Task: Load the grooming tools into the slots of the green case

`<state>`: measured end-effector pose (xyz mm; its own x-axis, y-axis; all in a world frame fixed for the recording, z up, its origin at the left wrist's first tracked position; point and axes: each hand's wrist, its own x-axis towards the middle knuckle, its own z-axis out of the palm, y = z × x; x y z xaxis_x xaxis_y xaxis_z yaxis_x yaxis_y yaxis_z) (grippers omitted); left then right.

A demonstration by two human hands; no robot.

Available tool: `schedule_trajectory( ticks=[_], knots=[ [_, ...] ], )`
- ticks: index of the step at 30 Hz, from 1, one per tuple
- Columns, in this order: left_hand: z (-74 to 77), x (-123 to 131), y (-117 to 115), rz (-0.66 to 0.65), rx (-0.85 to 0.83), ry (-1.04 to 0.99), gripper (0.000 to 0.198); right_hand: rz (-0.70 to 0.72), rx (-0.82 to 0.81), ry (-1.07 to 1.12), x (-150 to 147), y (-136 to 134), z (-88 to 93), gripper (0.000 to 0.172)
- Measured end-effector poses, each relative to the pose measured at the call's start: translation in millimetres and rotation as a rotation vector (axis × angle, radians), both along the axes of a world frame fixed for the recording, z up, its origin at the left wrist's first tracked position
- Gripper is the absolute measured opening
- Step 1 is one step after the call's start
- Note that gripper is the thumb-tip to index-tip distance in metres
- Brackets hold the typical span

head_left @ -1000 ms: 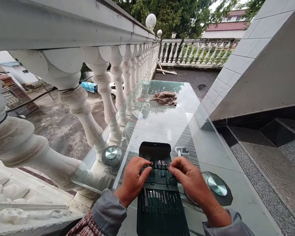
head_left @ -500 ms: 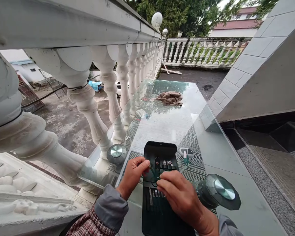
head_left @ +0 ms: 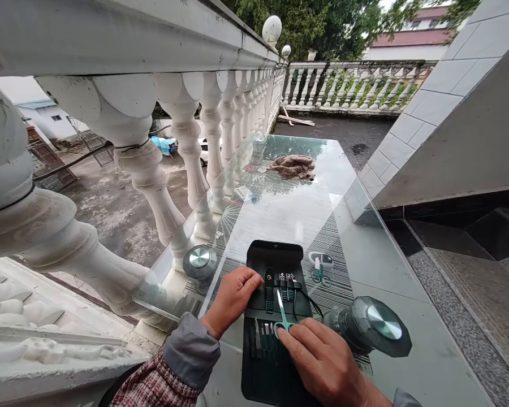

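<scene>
Reaches over the tabletop [head_left: 275, 223] from its near edge with both arms, slanting them inward toward the open case [head_left: 261, 380]. Holds the left hand [head_left: 231, 295] at the case's left side, facing its back upward, curling the fingers under and stretching the thumb toward the upper panel. Cannot tell whether the left fingertips meet or pinch the case's edge, being hidden beneath the knuckles. Bends the left wrist slightly where it leaves the grey cuff [head_left: 190, 350], below which shows a plaid sleeve [head_left: 159, 379].

Lays the right hand [head_left: 299, 333] low over the lower part of the case, coming from the near right, palm down and knuckles raised. Clamps thumb and fingers of it on the handle loops of the scissors [head_left: 281, 310], pointing the blades toward the far edge. Has the scissors above the case, across the fold between the two panels and just below the clippers [head_left: 284, 289]. Partly covers the row of tools [head_left: 262, 336] with the right hand.

Has other scissors [head_left: 321, 273] to the right of the case, more toward the right edge, well apart from both hands. Has a crumpled cloth [head_left: 294, 167] near the far edge.
</scene>
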<state>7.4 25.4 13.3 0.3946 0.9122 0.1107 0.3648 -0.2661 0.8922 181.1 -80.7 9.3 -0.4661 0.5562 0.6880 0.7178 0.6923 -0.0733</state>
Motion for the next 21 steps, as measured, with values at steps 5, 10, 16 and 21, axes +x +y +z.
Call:
schedule_trajectory(
  ticks=[5,10,16,21],
  knots=[
    [0.3,2.1,-0.1,-0.015,0.063,0.108,0.026,-0.053,0.017,-0.046,-4.4,-6.4,-7.4,0.023],
    [-2.0,3.6,-0.8,-0.014,0.097,0.143,0.025,-0.084,0.032,-0.057,-6.7,-3.4,-7.2,0.022],
    [-3.0,3.4,-0.7,-0.014,0.098,0.158,0.025,-0.108,0.041,-0.071,-10.1,5.5,-8.1,0.019],
    [-3.8,3.3,-0.2,-0.011,0.107,0.151,0.022,-0.149,-0.003,-0.106,-10.9,9.7,-12.0,0.024]
  ],
)
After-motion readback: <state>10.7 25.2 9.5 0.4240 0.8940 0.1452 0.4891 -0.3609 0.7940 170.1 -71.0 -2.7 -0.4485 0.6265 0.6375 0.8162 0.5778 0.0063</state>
